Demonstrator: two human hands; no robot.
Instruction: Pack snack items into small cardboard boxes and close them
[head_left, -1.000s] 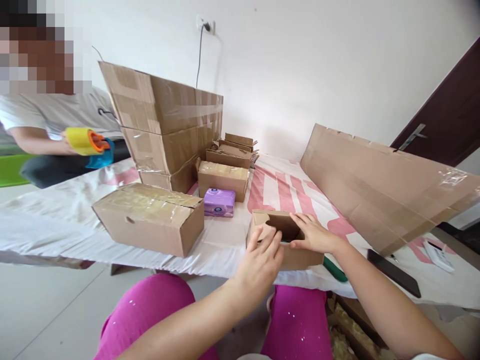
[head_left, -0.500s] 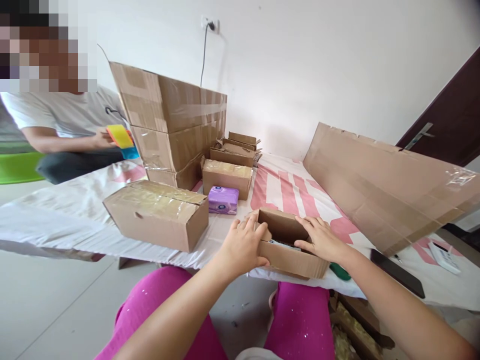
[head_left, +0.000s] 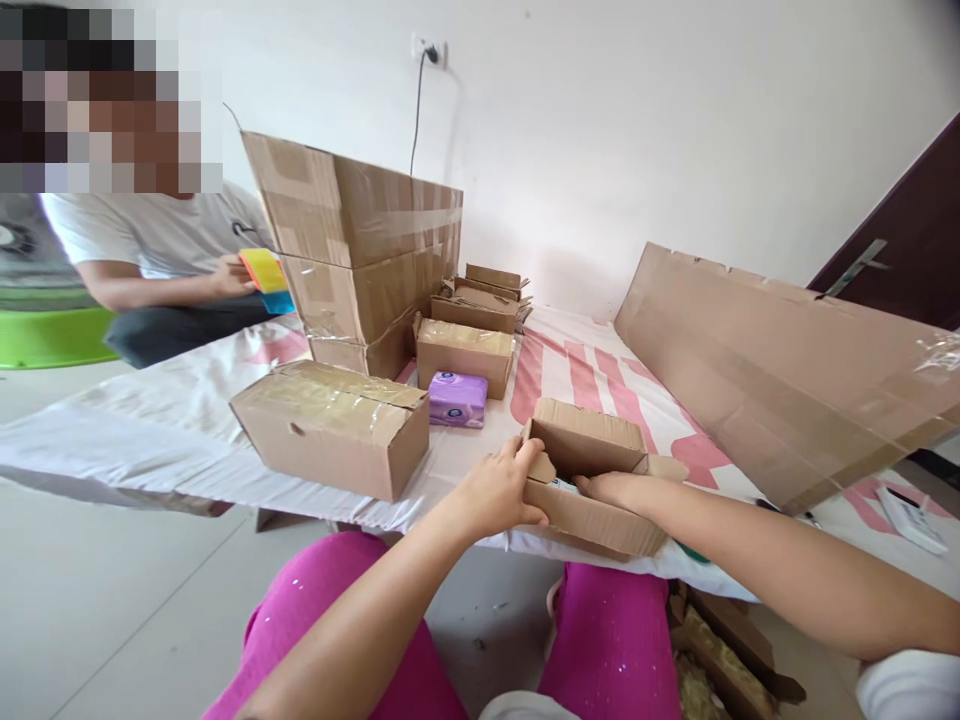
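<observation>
An open cardboard box (head_left: pixel 589 522) sits at the table's near edge, its flaps sticking up and outward. My left hand (head_left: pixel 504 490) grips its left end, thumb against the front wall and fingers over the flap and rim. My right hand (head_left: pixel 611 490) reaches down inside, so most of its fingers are hidden. Close to those fingertips a small whitish item (head_left: pixel 564 486) shows in the box; its kind cannot be made out. Left of the box lies a purple tissue pack (head_left: pixel 457 400), and farther left a taped cardboard box (head_left: pixel 337 430).
Large stacked cartons (head_left: pixel 394 260) stand at the back left, with smaller boxes (head_left: pixel 469 350) beside them. A big cardboard sheet (head_left: pixel 765 370) leans on the right. Across the table a person holds a yellow-and-blue tape dispenser (head_left: pixel 268 280). Cardboard scraps (head_left: pixel 724 650) lie below.
My right hand has gone from the box's rim down into its inside. The back and right flaps now stand out more. My left hand keeps its place on the left end.
</observation>
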